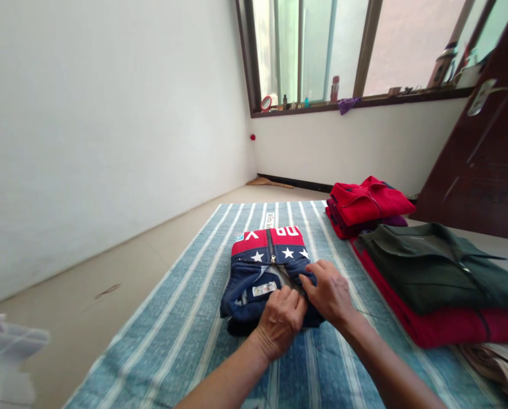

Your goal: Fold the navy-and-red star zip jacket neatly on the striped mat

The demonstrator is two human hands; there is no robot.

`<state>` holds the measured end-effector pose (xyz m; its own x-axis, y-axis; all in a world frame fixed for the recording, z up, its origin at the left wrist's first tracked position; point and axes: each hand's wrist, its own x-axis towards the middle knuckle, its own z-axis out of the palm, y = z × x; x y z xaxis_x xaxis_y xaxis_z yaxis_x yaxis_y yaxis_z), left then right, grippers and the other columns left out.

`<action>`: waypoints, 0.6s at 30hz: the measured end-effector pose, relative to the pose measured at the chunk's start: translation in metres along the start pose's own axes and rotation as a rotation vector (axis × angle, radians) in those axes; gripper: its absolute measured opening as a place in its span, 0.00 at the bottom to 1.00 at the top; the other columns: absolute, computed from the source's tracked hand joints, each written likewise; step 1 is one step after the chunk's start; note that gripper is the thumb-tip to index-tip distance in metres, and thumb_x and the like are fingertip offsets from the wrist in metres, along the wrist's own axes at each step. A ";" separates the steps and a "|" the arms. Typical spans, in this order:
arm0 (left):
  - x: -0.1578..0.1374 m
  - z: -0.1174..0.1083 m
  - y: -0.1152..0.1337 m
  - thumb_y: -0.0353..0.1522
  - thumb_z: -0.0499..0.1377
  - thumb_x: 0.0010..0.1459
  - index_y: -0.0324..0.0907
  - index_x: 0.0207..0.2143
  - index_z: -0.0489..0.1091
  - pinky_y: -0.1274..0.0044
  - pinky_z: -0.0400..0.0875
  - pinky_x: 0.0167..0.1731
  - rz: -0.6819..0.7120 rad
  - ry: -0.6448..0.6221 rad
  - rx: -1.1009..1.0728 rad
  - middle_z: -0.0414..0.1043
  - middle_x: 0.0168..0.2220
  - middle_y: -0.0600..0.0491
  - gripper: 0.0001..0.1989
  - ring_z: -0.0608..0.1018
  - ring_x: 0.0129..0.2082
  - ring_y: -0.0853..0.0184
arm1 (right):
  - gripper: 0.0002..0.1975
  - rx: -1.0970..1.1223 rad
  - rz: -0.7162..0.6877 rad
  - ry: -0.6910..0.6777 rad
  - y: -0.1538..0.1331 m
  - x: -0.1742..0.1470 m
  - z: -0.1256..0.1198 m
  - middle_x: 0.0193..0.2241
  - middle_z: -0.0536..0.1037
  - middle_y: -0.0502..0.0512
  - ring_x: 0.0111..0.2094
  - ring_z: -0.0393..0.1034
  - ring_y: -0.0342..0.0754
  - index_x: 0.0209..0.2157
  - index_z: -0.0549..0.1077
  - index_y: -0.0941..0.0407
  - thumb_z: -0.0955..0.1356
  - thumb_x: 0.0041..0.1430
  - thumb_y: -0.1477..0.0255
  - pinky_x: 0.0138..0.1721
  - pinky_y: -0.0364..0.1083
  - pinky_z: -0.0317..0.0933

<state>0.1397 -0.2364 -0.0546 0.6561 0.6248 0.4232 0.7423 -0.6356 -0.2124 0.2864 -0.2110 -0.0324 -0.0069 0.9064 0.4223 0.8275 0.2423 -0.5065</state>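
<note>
**Star-print jacket [247,270] getting both hands at its open collar**

My left hand [281,318] is resting on the near edge of the garment, its fingers curled close together; the tips are hiding in the cloth, so whether they are pinching it I cannot tell. My right hand [331,289] is touching the collar's right side, thumb and forefinger bent and slightly apart, their grip also unclear. Between us, a white label [264,288] is showing inside the neck, below the zip pull [273,259]. By the look of it, I am neatening an already folded piece; the next move is probably calling for flattening the collar, then lifting the bundle from beneath.

Underneath, a striped cover [151,318] is spreading out. To my right, a dark green jacket [428,272] is lying on a red garment [432,329], taking up that side and perhaps crowding my elbow. Farther off, a red jacket [373,199] is topping another pile. Beyond, a dark door [479,165] is standing near the windowsill, where a pink bottle [335,90] is sitting.
</note>
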 end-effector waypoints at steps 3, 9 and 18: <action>0.000 -0.005 -0.001 0.24 0.55 0.55 0.40 0.31 0.68 0.72 0.67 0.30 -0.064 -0.020 -0.145 0.70 0.29 0.50 0.05 0.72 0.31 0.61 | 0.05 -0.204 -0.040 -0.127 -0.016 -0.007 -0.008 0.34 0.74 0.55 0.39 0.67 0.52 0.34 0.73 0.56 0.67 0.57 0.70 0.38 0.46 0.57; 0.010 -0.019 -0.016 0.25 0.59 0.47 0.41 0.30 0.71 0.79 0.68 0.28 -0.408 -0.069 -0.635 0.73 0.29 0.54 0.06 0.74 0.27 0.68 | 0.07 -0.311 0.037 -0.251 -0.025 -0.018 -0.008 0.37 0.74 0.58 0.42 0.67 0.55 0.39 0.71 0.58 0.66 0.58 0.73 0.38 0.47 0.56; 0.062 -0.034 -0.033 0.32 0.56 0.56 0.44 0.54 0.67 0.72 0.70 0.40 -0.755 -0.304 -0.384 0.79 0.37 0.47 0.22 0.79 0.40 0.59 | 0.06 -0.288 0.034 -0.223 -0.019 -0.022 0.003 0.37 0.74 0.58 0.41 0.67 0.53 0.37 0.72 0.58 0.63 0.60 0.76 0.38 0.47 0.55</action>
<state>0.1519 -0.1923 0.0089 0.0608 0.9958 0.0683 0.9293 -0.0814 0.3603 0.2694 -0.2346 -0.0346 -0.0731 0.9732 0.2182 0.9532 0.1325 -0.2719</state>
